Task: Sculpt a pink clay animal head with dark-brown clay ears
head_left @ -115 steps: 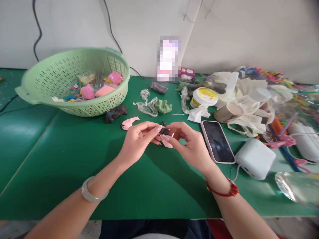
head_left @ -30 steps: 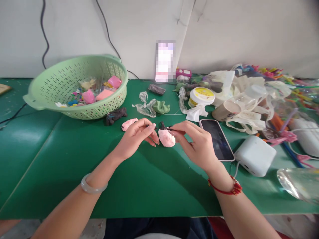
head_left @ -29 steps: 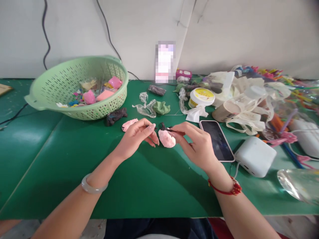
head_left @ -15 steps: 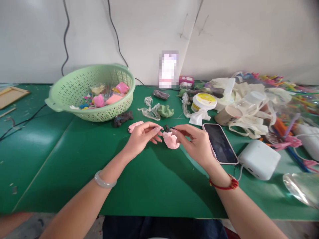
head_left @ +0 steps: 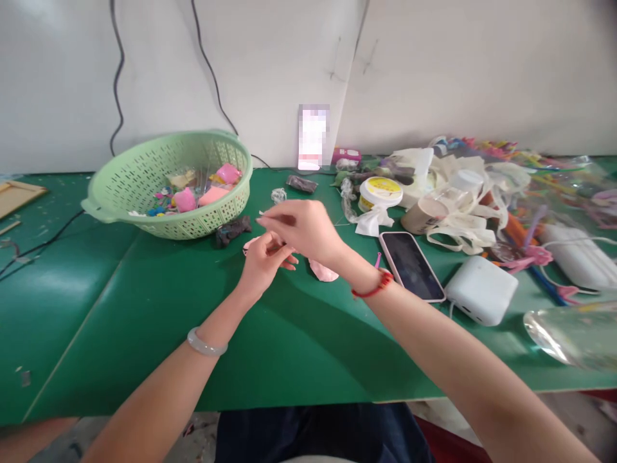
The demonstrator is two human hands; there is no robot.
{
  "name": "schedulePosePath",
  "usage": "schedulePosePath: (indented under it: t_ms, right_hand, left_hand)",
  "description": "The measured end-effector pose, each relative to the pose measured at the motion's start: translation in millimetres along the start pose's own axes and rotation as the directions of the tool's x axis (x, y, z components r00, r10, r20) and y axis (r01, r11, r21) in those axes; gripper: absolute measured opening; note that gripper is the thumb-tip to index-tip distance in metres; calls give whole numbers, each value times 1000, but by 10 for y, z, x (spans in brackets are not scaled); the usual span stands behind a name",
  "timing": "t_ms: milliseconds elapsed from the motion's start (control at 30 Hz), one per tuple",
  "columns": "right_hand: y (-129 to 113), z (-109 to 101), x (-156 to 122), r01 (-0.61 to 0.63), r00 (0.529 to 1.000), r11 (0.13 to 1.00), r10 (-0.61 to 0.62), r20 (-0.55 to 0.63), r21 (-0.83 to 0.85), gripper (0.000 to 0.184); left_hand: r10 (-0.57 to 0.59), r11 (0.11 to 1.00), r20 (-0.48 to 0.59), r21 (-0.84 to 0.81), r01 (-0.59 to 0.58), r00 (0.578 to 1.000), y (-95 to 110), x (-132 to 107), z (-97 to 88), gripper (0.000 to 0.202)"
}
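Your two hands are over the green work mat (head_left: 120, 321), your right hand (head_left: 301, 225) crossing above your left hand (head_left: 264, 263). Your right fingers (head_left: 274, 220) stretch toward the left and lie close together, with a thin pale sliver (head_left: 259, 213) showing at their tips; you cannot tell whether they are gripping it. Your left fingers (head_left: 284, 262) are loosely curled just beneath, and whether they hold anything is hidden.

Two pieces of pink clay lie on the mat. One (head_left: 249, 245) sits just left of your left hand, partly hidden, so its direction is unclear. The other (head_left: 322, 272), flat and longer left to right, lies to the right, just beyond your right wrist.

One dark clay lump (head_left: 233, 230) lies farther away, touching the near side of the pale green plastic colander (head_left: 202, 225). One dark clay strip (head_left: 301, 184) lies beyond your hands. The colander, far left, holds three pink clay blocks, the largest (head_left: 186, 200) among them, plus small colored pieces (head_left: 159, 209). One phone (head_left: 411, 265) lies to the right, beside one white box (head_left: 481, 290).
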State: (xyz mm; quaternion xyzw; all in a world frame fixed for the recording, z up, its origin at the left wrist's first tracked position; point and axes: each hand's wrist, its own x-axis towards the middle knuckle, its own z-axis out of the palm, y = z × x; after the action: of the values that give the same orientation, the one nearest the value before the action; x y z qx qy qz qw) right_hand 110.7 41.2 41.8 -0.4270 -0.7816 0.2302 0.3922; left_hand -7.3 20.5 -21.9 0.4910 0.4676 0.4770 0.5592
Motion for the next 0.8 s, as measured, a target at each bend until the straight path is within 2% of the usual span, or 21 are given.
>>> schedulePosePath:
  t_ms: [100, 167, 233, 400, 500, 600, 800]
  right_hand:
    - [-10, 256, 362, 24, 982, 995, -6, 190, -94, 22]
    - [16, 418, 530, -10, 959, 994, 39, 281, -105, 14]
    - [48, 541, 629, -29, 945, 990, 72, 320, -136, 9]
    - [107, 685, 663, 27, 949, 980, 37, 313, -197, 18]
    - [146, 727, 633, 69, 964, 962, 3, 264, -263, 15]
    - [166, 745, 619, 119, 969, 925, -29, 244, -361, 13]
    - [142, 709, 619, 169, 932, 874, 8, 361, -456, 19]
  left_hand:
    - [-57, 998, -40, 2, 58, 998, -33, 3, 40, 23]
    - [-95, 995, -42, -15, 95, 995, -57, 2, 60, 22]
    - [-105, 994, -30, -29, 104, 994, -87, 7, 66, 25]
    - [-59, 990, -6, -130, 58, 998, -185, 54, 74, 32]
    - [-8, 978, 31, -210, 14, 999, -230, 63, 70, 32]
    - [21, 985, 44, -171, -13, 999, -234, 41, 33, 36]
    - [11, 998, 42, -60, -9, 999, -182, -2, -7, 32]
